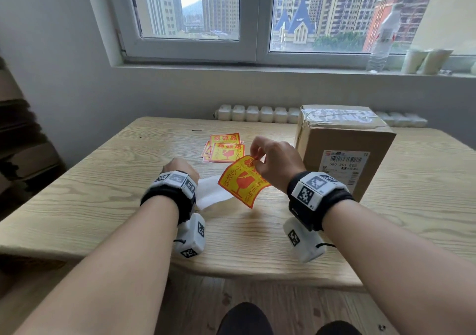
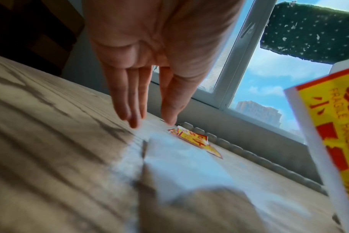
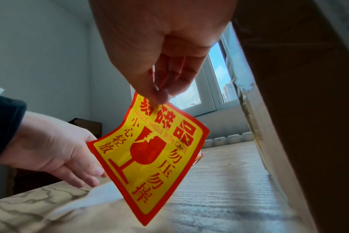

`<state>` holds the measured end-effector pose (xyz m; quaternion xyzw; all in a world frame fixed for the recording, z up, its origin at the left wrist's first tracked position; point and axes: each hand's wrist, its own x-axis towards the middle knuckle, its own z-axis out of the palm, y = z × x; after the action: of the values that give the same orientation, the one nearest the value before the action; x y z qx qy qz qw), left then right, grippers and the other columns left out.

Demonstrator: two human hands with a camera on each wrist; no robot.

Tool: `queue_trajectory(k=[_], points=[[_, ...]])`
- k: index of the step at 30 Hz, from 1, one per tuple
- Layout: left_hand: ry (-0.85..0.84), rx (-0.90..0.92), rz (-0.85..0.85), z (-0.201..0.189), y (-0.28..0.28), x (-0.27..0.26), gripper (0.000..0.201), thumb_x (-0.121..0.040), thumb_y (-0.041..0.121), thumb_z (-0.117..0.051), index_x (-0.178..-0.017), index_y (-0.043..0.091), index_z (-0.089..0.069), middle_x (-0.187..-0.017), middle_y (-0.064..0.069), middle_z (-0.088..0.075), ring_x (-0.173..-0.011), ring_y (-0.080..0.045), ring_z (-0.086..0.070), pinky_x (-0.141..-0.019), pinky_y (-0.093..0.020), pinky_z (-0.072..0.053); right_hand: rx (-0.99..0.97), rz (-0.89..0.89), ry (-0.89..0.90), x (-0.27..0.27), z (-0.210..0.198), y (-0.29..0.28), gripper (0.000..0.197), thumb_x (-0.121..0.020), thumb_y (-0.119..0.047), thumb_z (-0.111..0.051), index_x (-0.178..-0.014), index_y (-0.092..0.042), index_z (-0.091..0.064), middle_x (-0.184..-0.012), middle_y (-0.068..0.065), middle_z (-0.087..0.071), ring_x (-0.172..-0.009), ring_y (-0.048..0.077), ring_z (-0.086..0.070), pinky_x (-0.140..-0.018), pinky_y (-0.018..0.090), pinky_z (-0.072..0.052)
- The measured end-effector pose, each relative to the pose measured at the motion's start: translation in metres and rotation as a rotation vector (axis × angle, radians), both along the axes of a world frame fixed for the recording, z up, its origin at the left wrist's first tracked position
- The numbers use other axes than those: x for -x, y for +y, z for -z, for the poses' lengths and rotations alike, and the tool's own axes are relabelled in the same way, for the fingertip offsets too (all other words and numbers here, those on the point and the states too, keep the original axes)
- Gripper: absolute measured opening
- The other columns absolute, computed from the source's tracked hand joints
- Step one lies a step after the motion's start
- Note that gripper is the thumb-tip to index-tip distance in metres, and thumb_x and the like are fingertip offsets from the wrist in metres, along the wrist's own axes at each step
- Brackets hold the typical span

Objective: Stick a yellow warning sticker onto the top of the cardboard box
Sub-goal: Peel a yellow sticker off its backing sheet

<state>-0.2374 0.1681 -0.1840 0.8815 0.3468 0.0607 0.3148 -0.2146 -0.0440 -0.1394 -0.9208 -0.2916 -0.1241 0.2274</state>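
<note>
Your right hand [image 1: 277,164] raised above table [image 1: 103,193], thumb and fingertips pinching top corner of yellow warning sticker [image 1: 243,181], which hangs curled beside cardboard box [image 1: 342,149]. Your left hand [image 1: 181,171] low, fingers straight over white backing sheet [image 1: 211,195], holding nothing. Spare stickers [image 1: 224,149] lie beyond.

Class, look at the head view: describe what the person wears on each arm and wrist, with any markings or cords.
Both forearms are bare, with no sleeves. The left wrist and right wrist each carry a black band topped with white blocks printed with black square-pattern tags. A white tagged box hangs under each wrist, with a thin black cord.
</note>
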Motion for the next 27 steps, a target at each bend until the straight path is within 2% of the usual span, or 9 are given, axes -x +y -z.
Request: queue_trajectory(k=[3, 8, 13, 15, 18, 20, 23, 25, 27], points=[[-0.117, 0.101, 0.085, -0.022, -0.016, 0.005, 0.017, -0.079, 0.023, -0.070, -0.092, 0.019, -0.080, -0.098, -0.001, -0.073, -0.098, -0.022, -0.066, -0.084, -0.025, -0.049, 0.012, 0.004, 0.004, 0.001, -0.005, -0.001, 0.015, -0.086, -0.012, -0.060, -0.100, -0.016, -0.064, -0.101, 0.002, -0.073, -0.088, 0.023, -0.067, -0.069, 0.028, -0.049], [-0.234, 0.406, 0.381, -0.057, -0.047, 0.014, 0.033, -0.082, 0.047, -0.063, -0.085, 0.015, -0.071, -0.092, -0.004, -0.070, -0.087, -0.016, -0.064, -0.090, -0.034, -0.052, 0.019, 0.007, -0.015, 0.007, -0.012, -0.002, 0.016, -0.086, -0.014, -0.059, -0.101, -0.019, -0.063, -0.101, 0.001, -0.074, -0.088, 0.024, -0.068, -0.068, 0.028, -0.048], [-0.159, 0.351, 0.451, -0.063, -0.051, 0.023, 0.008, -0.077, 0.016, -0.075, -0.075, 0.014, -0.068, -0.095, -0.011, -0.068, -0.091, -0.022, -0.063, -0.088, -0.037, -0.053, -0.007, -0.004, -0.043, 0.018, -0.021, -0.006, 0.016, -0.087, -0.014, -0.058, -0.102, -0.019, -0.063, -0.102, 0.000, -0.074, -0.089, 0.022, -0.067, -0.069, 0.028, -0.048], [-0.167, 0.335, 0.439, -0.066, -0.052, 0.027, 0.003, -0.080, 0.008, -0.071, -0.083, 0.008, -0.069, -0.096, -0.014, -0.065, -0.090, -0.024, -0.061, -0.073, -0.027, -0.054, -0.010, -0.009, -0.050, 0.022, -0.024, -0.007, 0.016, -0.087, -0.014, -0.059, -0.101, -0.019, -0.063, -0.102, 0.000, -0.073, -0.090, 0.023, -0.067, -0.074, 0.031, -0.051], [-0.195, 0.313, 0.434, -0.070, -0.052, 0.035, 0.015, -0.082, 0.007, -0.069, -0.097, 0.003, -0.069, -0.086, -0.010, -0.064, -0.075, -0.019, -0.061, -0.057, -0.017, -0.051, -0.015, -0.027, -0.078, 0.029, -0.028, -0.008, 0.019, -0.087, -0.014, -0.058, -0.105, -0.020, -0.060, -0.105, -0.001, -0.074, -0.090, 0.024, -0.068, -0.075, 0.033, -0.053], [-0.252, 0.327, 0.409, -0.075, -0.052, 0.041, 0.006, -0.083, 0.006, -0.069, -0.078, 0.009, -0.065, -0.077, -0.006, -0.062, -0.069, -0.016, -0.058, -0.061, -0.021, -0.049, -0.022, -0.044, -0.111, 0.034, -0.032, -0.008, 0.034, -0.085, -0.013, -0.060, -0.117, -0.021, -0.055, -0.116, -0.001, -0.070, -0.096, 0.025, -0.068, -0.078, 0.033, -0.051], [-0.416, 0.368, 0.322, -0.085, -0.045, 0.046, 0.020, -0.084, 0.007, -0.068, -0.069, 0.017, -0.059, -0.072, -0.003, -0.061, -0.065, -0.016, -0.058, -0.057, -0.020, -0.051, -0.065, -0.021, -0.138, 0.038, -0.040, -0.015, 0.054, -0.080, -0.015, -0.068, -0.129, -0.021, -0.045, -0.127, 0.005, -0.058, -0.101, 0.027, -0.064, -0.082, 0.036, -0.050], [-0.526, 0.437, 0.281, -0.096, -0.044, 0.052, 0.018, -0.084, 0.010, -0.069, -0.073, 0.020, -0.058, -0.074, -0.001, -0.062, -0.064, -0.012, -0.059, -0.049, -0.014, -0.051, -0.131, 0.009, -0.144, 0.039, -0.047, -0.020, 0.041, -0.081, -0.016, -0.068, -0.118, -0.017, -0.049, -0.118, 0.007, -0.057, -0.097, 0.028, -0.062, -0.081, 0.037, -0.050], [-0.599, 0.540, 0.243, -0.108, -0.046, 0.055, 0.019, -0.083, 0.011, -0.070, -0.078, 0.020, -0.054, -0.078, -0.002, -0.062, -0.066, -0.011, -0.060, -0.053, -0.017, -0.055, -0.162, 0.027, -0.131, 0.040, -0.054, -0.024, 0.025, -0.084, -0.018, -0.065, -0.107, -0.014, -0.054, -0.111, 0.007, -0.056, -0.089, 0.026, -0.062, -0.078, 0.035, -0.051]])
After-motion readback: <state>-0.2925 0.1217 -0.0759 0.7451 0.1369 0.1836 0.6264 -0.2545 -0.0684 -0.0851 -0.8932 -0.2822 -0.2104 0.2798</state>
